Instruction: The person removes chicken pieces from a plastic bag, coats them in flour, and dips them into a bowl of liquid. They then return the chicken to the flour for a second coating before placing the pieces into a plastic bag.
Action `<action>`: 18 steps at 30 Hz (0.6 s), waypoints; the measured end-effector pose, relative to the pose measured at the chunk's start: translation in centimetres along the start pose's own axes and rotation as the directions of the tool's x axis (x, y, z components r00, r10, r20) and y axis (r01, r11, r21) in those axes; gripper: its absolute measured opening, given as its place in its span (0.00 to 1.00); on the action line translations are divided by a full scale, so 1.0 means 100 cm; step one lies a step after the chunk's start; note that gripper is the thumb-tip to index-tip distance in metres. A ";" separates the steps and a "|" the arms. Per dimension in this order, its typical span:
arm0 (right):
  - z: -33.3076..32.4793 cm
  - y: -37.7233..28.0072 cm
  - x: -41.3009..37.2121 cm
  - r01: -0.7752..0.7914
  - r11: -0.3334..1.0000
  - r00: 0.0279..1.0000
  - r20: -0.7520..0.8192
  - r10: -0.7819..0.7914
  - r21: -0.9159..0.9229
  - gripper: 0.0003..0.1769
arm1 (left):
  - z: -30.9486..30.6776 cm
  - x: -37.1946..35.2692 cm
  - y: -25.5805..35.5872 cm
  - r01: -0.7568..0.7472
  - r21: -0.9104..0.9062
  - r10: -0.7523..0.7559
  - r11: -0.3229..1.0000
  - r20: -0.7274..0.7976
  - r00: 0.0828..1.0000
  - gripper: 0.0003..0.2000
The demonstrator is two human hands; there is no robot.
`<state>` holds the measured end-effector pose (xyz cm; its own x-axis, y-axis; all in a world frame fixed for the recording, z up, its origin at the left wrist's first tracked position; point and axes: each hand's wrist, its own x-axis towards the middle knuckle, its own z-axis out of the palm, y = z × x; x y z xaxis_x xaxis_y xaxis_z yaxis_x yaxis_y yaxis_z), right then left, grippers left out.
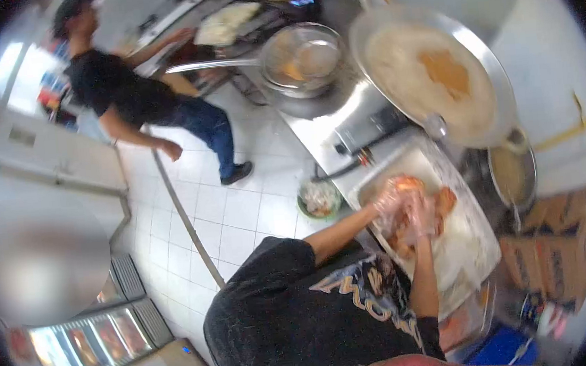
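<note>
My left hand (390,197), in a clear plastic glove, is closed around an orange-red coated piece of meat (409,182), which looks like chicken. Close beside it, my gloved right hand (420,215) has its fingers bent over the same cluster; exactly what they grip is hidden. More coated pieces (446,201) lie against the right hand, and others sit below both hands. All of this is inside a rectangular metal tray (486,253), whose near part holds a whitish, floury layer.
Beyond the tray stands a wide pan (500,81) of foaming liquid, with a long-handled strainer (300,60) to its left. A small pot (513,174) and cardboard boxes (556,247) are at right. A green-rimmed bowl (319,199) is at left. Another person (125,93) stands farther left.
</note>
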<state>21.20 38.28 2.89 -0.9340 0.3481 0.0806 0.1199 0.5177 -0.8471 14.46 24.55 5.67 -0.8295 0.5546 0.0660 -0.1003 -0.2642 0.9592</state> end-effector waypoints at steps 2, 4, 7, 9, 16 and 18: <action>-0.016 -0.036 0.011 0.021 0.990 1.000 -0.007 -0.022 -0.137 0.12 | 0.008 0.016 0.006 0.090 0.178 -0.078 0.980 -0.072 0.994 0.16; -0.001 -0.021 0.018 0.018 0.914 0.979 0.191 0.065 -0.406 0.15 | 0.009 0.043 -0.001 0.073 0.664 0.071 0.744 -0.187 0.980 0.21; 0.018 -0.023 -0.006 0.252 0.778 0.932 0.360 -0.036 -0.575 0.26 | 0.034 0.047 -0.016 0.233 0.883 0.142 0.407 -0.313 0.939 0.29; 0.038 -0.015 -0.032 0.361 0.680 0.917 0.377 -0.132 -0.639 0.33 | 0.019 0.031 0.047 0.209 0.897 -0.221 0.389 -0.130 0.967 0.32; 0.005 -0.049 0.003 -0.425 0.809 0.766 0.317 0.560 -0.406 0.33 | -0.004 -0.008 0.029 0.142 0.896 -0.392 0.420 0.038 0.919 0.29; 0.018 0.056 0.005 -0.634 0.680 0.766 0.422 0.485 0.368 0.30 | -0.005 -0.009 0.035 0.201 0.851 -0.425 0.485 0.029 0.905 0.26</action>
<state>20.81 39.97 -2.74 -0.7991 0.1881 -0.5709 0.5496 -0.1560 -0.8207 14.56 22.72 8.79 -0.6922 0.6367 -0.3399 0.2528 0.6550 0.7121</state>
